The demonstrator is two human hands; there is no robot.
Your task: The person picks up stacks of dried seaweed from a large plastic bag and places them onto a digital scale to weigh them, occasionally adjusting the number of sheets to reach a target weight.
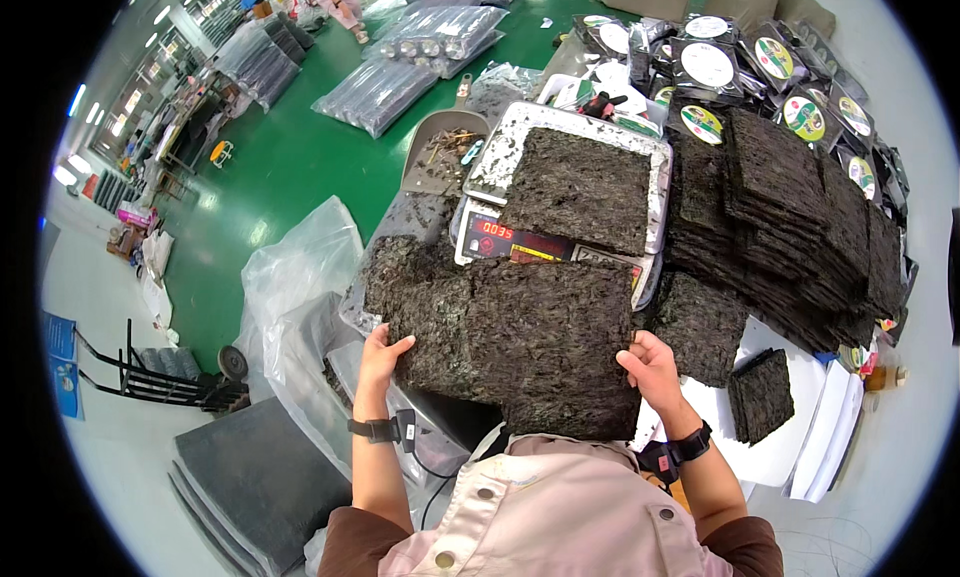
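Dark dried seaweed sheets (551,337) are spread between my two hands, in front of my apron (585,502). My left hand (384,359) pinches the left edge, its thumb on top. At the right edge, my right hand (654,367) grips with thumb and fingers. Where one sheet ends and another begins is hard to tell. Just beyond lies a digital scale (487,236) with a lit red display. A white tray (510,138) specked with flakes sits on it, bearing another seaweed sheet (581,187).
To the right rise tall seaweed stacks (795,217) beside labelled packets (705,63). A smaller seaweed stack (761,395) rests on white paper (780,434). Left of the scale is a dustpan (442,146) with debris. Clear plastic sheeting (300,262) hangs at left. Another person (337,3) stands far back.
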